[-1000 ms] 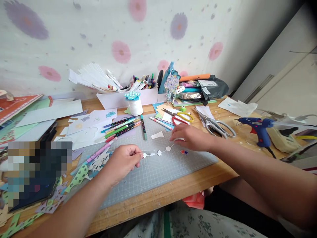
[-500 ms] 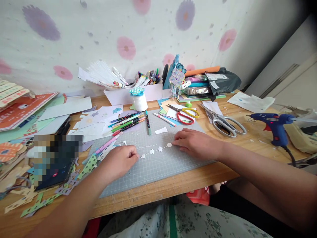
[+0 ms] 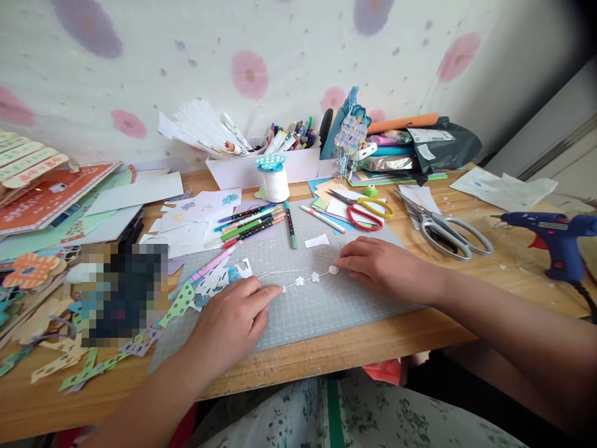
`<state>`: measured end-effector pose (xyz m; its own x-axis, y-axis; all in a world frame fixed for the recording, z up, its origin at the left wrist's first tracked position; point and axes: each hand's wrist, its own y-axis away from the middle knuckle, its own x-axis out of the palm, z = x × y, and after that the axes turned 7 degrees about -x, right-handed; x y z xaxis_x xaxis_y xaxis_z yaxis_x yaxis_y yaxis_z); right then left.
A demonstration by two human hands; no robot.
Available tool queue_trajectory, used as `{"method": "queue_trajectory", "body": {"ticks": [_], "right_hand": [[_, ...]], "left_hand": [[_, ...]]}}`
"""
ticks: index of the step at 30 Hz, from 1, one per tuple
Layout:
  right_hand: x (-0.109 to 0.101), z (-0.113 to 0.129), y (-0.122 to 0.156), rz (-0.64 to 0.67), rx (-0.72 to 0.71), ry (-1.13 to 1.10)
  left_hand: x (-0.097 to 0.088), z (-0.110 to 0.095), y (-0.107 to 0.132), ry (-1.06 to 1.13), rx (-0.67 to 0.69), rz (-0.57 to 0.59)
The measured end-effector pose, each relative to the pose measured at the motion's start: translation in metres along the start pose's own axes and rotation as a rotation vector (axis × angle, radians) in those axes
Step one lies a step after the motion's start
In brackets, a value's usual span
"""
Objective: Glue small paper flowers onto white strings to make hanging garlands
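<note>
A thin white thread strung with small white paper flowers (image 3: pixel 305 279) lies on the grey cutting mat (image 3: pixel 326 305), which sits at the middle of the desk's near edge. The string runs in a shallow slant between the two hands, its left end lower and its right end nearer the far edge. The left hand (image 3: pixel 233 320) lies palm down and fairly flat on the mat, fingers stretched out, with a fingertip pressed at the string's left end. The right hand (image 3: pixel 387 267) also rests palm down, fingers close together and lightly curled, their tips touching the last flower. Whether they pinch the thread or only press on it cannot be told. Four little flower shapes show along the thread, evenly spaced and flat on the mat, and a loose length of bare thread curves just beyond them. A white paper scrap (image 3: pixel 317 240) lies near the string, toward the far edge. Coloured markers (image 3: pixel 249 224) fan out past the left hand, and green and blue paper cut-outs (image 3: pixel 205 286) crowd the mat's left edge. Large silver scissors (image 3: pixel 443 230) lie beyond the right hand, toward the desk's right edge.
</note>
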<state>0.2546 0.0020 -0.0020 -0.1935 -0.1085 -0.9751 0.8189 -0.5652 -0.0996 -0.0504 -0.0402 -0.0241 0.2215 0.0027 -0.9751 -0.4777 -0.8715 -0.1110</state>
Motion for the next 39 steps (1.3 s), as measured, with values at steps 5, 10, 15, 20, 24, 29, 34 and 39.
{"method": "queue_trajectory", "body": {"ticks": [5, 10, 15, 20, 24, 29, 34, 39], "right_hand": [[0.003, 0.003, -0.001, 0.011, 0.001, 0.007], [0.002, 0.005, -0.002, 0.024, -0.005, -0.005], [0.004, 0.011, -0.008, 0.014, -0.037, -0.017], [0.014, 0.024, -0.023, -0.02, -0.073, 0.026], [0.02, 0.034, -0.034, 0.006, -0.083, 0.076], [0.022, 0.04, -0.039, 0.021, -0.063, 0.11], [0.023, 0.039, -0.039, 0.017, -0.051, 0.064], [0.024, 0.038, -0.038, -0.04, -0.016, -0.055]], "left_hand": [[0.004, 0.002, 0.0, -0.049, 0.033, -0.036], [0.003, -0.003, 0.001, -0.158, 0.094, -0.079], [0.0, -0.009, 0.002, -0.338, 0.143, -0.085], [0.001, -0.009, 0.003, -0.308, 0.126, -0.049], [0.003, -0.005, 0.005, -0.237, 0.08, -0.033], [0.005, 0.001, 0.005, -0.131, 0.047, 0.014], [0.008, 0.008, 0.007, 0.055, 0.03, -0.024], [0.005, 0.005, 0.007, 0.061, 0.055, -0.103]]}}
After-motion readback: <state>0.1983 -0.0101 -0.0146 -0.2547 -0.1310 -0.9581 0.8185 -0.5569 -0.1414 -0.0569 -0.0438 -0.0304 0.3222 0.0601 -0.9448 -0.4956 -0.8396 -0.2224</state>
